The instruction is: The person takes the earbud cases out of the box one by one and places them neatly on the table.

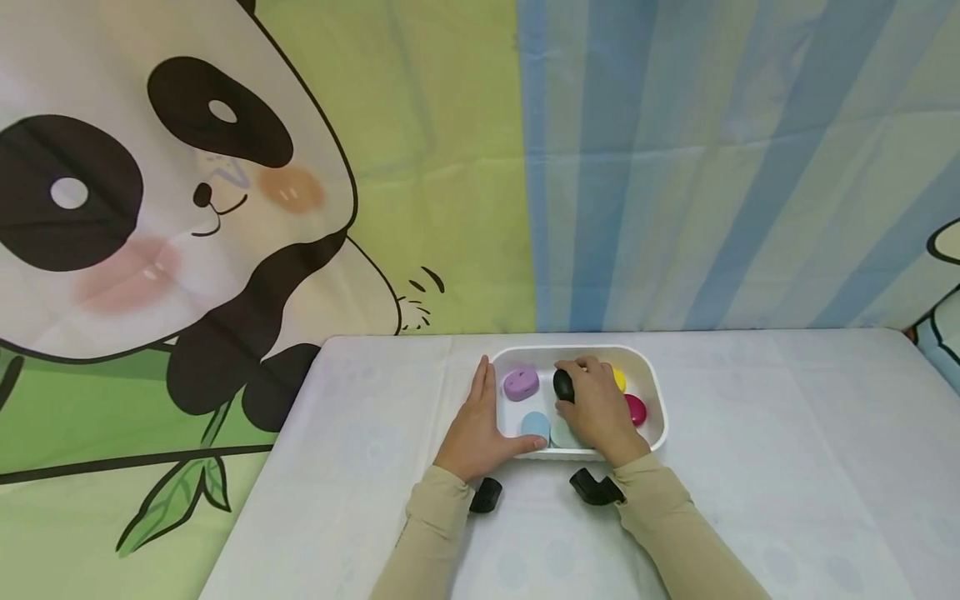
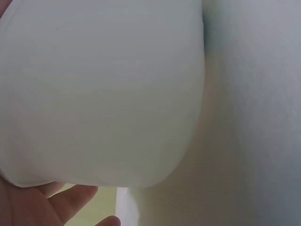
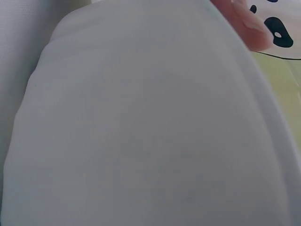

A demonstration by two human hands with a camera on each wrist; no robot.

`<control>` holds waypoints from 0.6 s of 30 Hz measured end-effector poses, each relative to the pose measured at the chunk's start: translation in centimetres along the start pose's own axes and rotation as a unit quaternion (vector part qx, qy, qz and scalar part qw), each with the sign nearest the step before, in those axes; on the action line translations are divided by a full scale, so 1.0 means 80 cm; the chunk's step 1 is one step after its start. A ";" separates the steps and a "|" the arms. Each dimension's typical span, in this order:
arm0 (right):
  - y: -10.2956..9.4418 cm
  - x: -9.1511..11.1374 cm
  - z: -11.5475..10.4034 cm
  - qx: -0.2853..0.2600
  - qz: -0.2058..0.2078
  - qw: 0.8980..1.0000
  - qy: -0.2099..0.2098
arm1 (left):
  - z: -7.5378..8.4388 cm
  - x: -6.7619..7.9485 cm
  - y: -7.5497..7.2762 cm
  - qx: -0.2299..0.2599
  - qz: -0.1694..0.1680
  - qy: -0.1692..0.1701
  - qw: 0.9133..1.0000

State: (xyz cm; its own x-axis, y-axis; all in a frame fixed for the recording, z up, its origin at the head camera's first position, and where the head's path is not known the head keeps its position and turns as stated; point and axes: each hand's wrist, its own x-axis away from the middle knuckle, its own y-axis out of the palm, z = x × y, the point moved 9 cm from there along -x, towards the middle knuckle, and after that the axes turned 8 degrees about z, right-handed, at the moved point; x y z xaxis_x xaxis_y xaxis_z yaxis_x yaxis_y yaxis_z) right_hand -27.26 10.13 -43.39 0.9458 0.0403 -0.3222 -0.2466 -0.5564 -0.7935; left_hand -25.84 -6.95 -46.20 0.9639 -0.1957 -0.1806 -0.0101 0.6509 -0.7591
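A white tray [image 1: 657, 379] with rounded corners stands on the table. At its left front corner, my left hand [image 1: 476, 433] rests with straight fingers along the left side and the thumb on the front rim. My right hand [image 1: 598, 408] reaches into the tray and pinches a black oval piece [image 1: 563, 386] between thumb and fingers. Around it in the tray are a purple rounded piece [image 1: 521, 383], a light blue round piece [image 1: 535, 424], a yellow piece [image 1: 619, 380] and a red round piece [image 1: 636, 409]. The right hand partly covers the yellow and red ones, and a pale greenish piece [image 1: 564, 435].
A white cloth covers the table [image 1: 787, 450]. Behind it hangs a printed curtain [image 1: 450, 150] with a panda. Black wrist mounts [image 1: 596, 487] stick out beneath both wrists, close to the tray's front. The tray's outer wall [image 2: 103, 94] fills much of both wrist views.
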 end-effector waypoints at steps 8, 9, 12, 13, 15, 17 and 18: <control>-0.025 -0.003 0.000 -0.018 0.026 0.999 -0.012 | 0.001 -0.001 0.002 0.008 0.000 0.001 1.000; -0.029 -0.003 0.000 -0.020 0.026 0.999 -0.011 | 0.001 -0.001 0.002 0.007 0.000 -0.001 1.000; -0.041 -0.004 0.002 -0.023 0.026 0.999 -0.005 | 0.000 -0.001 0.001 0.007 -0.002 -0.005 1.000; -0.045 -0.004 0.002 -0.021 0.029 0.999 -0.006 | -0.001 -0.001 0.001 0.007 -0.004 -0.008 1.000; -0.053 -0.004 0.003 -0.018 0.034 0.999 -0.008 | -0.001 0.000 0.001 0.007 -0.005 -0.011 1.000; -0.060 -0.003 0.004 -0.015 0.042 0.999 -0.011 | -0.001 0.000 0.001 0.010 -0.005 -0.011 1.000; -0.063 -0.003 0.006 -0.015 0.043 0.999 -0.010 | -0.001 0.001 0.001 0.011 -0.006 -0.012 1.000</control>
State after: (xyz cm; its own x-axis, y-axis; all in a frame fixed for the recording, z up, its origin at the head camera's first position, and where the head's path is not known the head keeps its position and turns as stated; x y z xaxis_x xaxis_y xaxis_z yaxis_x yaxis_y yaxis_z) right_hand -26.32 13.29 -39.55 0.9169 0.0088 -0.3990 -0.3197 -0.5824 -0.7474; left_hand -25.82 -6.99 -46.34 0.9700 -0.1866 -0.1557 0.0080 0.6648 -0.7470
